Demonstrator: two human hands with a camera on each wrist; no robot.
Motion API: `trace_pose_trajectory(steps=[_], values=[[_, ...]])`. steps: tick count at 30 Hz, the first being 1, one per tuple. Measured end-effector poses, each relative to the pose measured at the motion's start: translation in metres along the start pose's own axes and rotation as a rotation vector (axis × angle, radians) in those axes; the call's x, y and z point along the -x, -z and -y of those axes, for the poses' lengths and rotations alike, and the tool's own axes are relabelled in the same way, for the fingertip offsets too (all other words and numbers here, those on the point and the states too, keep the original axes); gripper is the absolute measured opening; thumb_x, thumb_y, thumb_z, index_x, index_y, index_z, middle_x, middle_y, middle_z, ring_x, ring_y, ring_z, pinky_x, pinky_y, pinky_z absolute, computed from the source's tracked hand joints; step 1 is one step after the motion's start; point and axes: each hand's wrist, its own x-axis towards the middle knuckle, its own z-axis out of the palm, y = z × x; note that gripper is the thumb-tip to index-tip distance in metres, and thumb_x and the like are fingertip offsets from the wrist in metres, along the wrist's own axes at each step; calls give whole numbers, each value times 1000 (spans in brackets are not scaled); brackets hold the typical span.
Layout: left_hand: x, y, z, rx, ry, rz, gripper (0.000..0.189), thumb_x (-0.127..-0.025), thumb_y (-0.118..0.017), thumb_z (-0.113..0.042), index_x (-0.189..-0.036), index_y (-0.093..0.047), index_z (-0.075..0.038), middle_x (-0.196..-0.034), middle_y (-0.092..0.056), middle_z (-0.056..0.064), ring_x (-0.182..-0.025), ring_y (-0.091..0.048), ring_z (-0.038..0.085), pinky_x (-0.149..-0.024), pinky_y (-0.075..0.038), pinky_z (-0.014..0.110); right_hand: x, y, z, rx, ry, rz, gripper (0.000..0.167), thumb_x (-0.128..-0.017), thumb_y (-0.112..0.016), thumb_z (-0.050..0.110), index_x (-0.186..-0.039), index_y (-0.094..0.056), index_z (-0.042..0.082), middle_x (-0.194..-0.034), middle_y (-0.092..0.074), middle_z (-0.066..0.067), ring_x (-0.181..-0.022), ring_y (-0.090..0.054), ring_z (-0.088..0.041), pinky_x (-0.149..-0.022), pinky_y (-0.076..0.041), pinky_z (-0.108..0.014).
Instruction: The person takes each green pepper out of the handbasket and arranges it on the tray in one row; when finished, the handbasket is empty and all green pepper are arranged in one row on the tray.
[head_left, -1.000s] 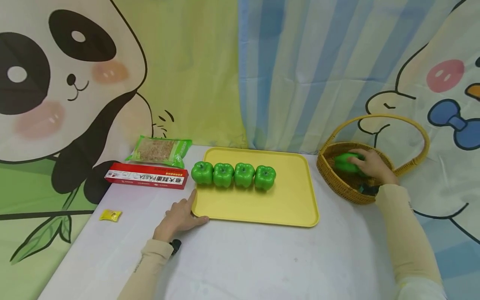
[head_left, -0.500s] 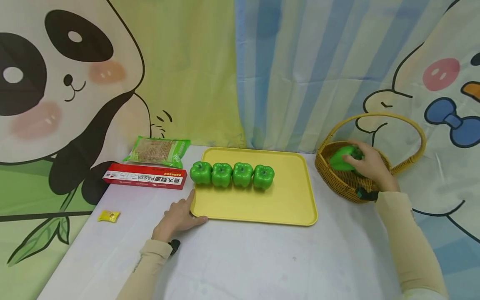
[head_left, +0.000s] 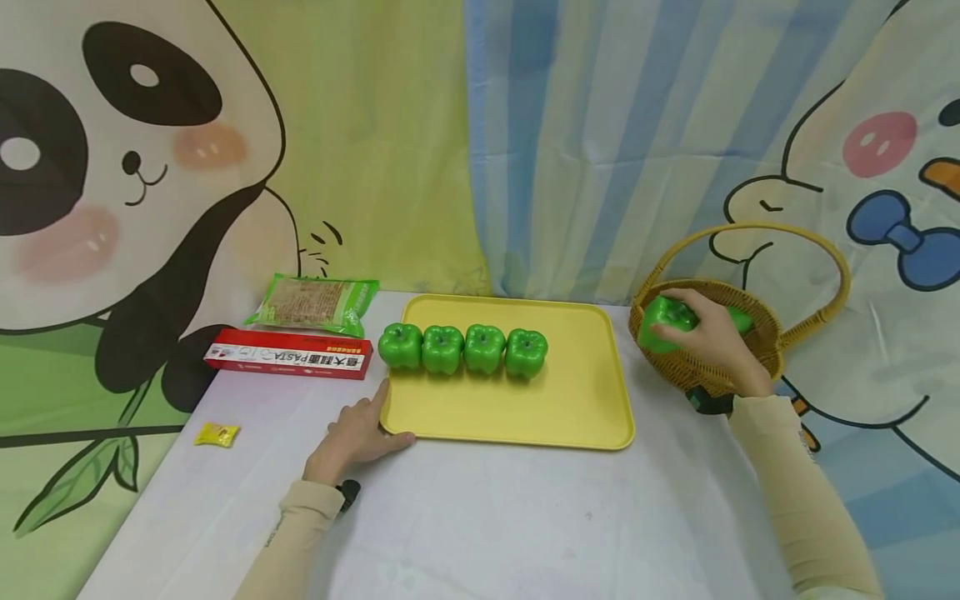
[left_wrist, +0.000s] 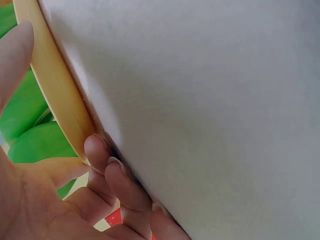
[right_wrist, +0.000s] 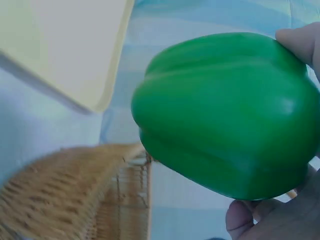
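My right hand [head_left: 705, 329] grips a green bell pepper [head_left: 660, 329] over the left side of the wicker basket [head_left: 693, 375]. In the right wrist view, that bell pepper [right_wrist: 225, 110] lies between thumb and fingers, with the basket rim below it. More green shows inside the basket, behind the hand. On the yellow tray [head_left: 517, 412], several green bell peppers [head_left: 484, 348] stand in a row toward the left. My left hand [head_left: 356, 435] rests at the tray's front left corner, thumb along the front edge and a finger along the left side. The left wrist view shows its fingertips [left_wrist: 97, 150] at the tray rim.
Left of the tray lie a red pasta box [head_left: 288, 353] and, behind it, a green-edged packet [head_left: 315, 304]. A small yellow wrapped item [head_left: 217, 434] is nearer the table's left edge. The basket's handle [head_left: 750, 227] arches up high, and a printed curtain [head_left: 555, 150] hangs behind the table.
My right hand has lifted the bell pepper from inside the basket and carried it left, over the basket's left rim. My left hand stays at the tray corner.
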Motion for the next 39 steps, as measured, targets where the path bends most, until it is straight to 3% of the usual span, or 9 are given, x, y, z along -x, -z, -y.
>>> trace_pose_trajectory(steps=[10, 17, 28, 39], values=[[2, 1, -2, 5, 3, 6, 117, -79, -71, -69, -163, -12, -12, -141, -52, 28, -123, -53, 48, -99, -37, 78, -9, -41, 6, -72, 162, 19, 61, -91, -75, 31, -144, -52, 13, -138, -56, -18, -104, -55, -32, -78, -49, -45], [1, 2, -2, 9, 2, 1, 116, -80, -71, -68, -163, -12, -13, -141, -53, 27, -122, -54, 48, -98, -37, 78, -18, -70, 15, -109, 211, 73, 64, -88, -78, 30, -145, -53, 13, -149, -49, -20, -114, -54, -37, -84, -50, -52], [0, 2, -2, 4, 4, 4, 117, -79, -71, -69, -163, -12, -13, -141, -52, 27, -122, -54, 47, -99, -36, 78, -29, -112, 24, -168, 293, 77, 62, -86, -80, 24, -140, -56, 6, -144, -55, -19, -119, -58, -39, -90, -52, -54], [1, 2, -2, 12, 2, 3, 116, -79, -72, -67, -163, -12, -13, -142, -51, 28, -123, -53, 48, -100, -35, 79, -28, -134, 28, -231, 247, 155, 67, -86, -80, 25, -143, -53, 4, -145, -54, -19, -126, -55, -39, -101, -48, -56]])
